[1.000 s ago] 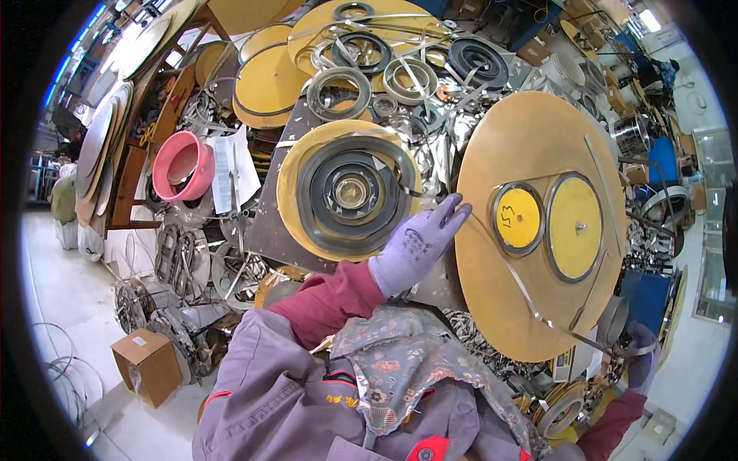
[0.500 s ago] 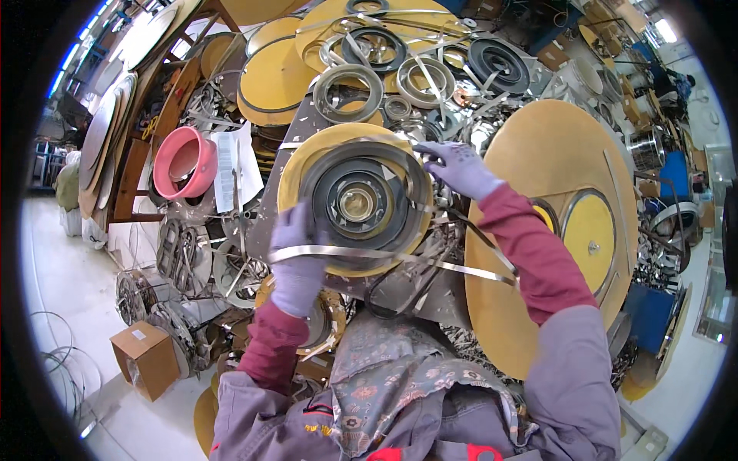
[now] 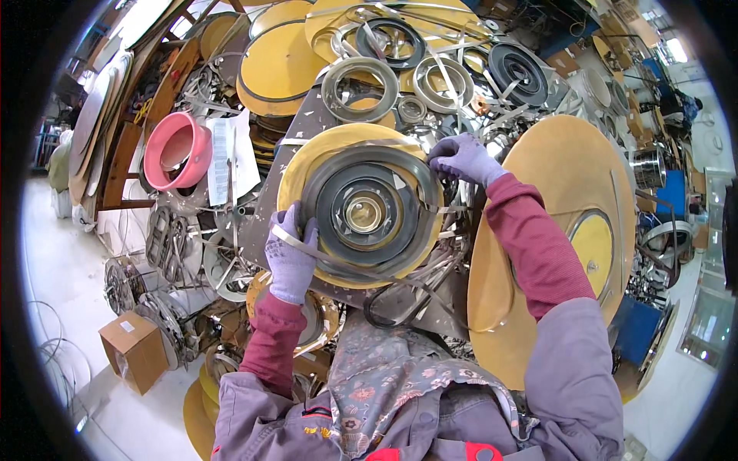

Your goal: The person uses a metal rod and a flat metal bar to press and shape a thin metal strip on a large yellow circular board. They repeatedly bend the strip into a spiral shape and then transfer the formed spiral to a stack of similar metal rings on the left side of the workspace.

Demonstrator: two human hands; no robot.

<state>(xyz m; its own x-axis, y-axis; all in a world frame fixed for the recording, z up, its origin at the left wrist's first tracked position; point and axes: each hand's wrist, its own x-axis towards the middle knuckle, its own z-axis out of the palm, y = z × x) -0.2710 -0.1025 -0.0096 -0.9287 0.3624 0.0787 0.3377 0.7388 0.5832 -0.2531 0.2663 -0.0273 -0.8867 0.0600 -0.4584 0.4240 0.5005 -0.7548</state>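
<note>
In front of me a round yellow board (image 3: 296,165) carries a coil of grey strip (image 3: 419,230) with dark rings and a brass-coloured hub (image 3: 364,214) at its middle. My gloved left hand (image 3: 290,257) is at the board's left edge, thumb and fingers pointing up. A narrow shiny metal strip (image 3: 369,275) runs across this hand and over the near part of the board. My gloved right hand (image 3: 465,160) is at the coil's upper right edge. Its fingers are pinched together, and what lies between them is hidden.
A large tan oval board (image 3: 538,154) leans at the right with a yellow disc (image 3: 596,250). Metal rings (image 3: 360,73) and loose strips crowd the far side. At left are a pink tub (image 3: 177,184), papers (image 3: 231,157) and a cardboard box (image 3: 133,353).
My left hand has turned, its thumb now showing at the coil's edge. The right hand stays near the coil's upper right, fingers drawn together. The strip sits a little higher at its left end.
</note>
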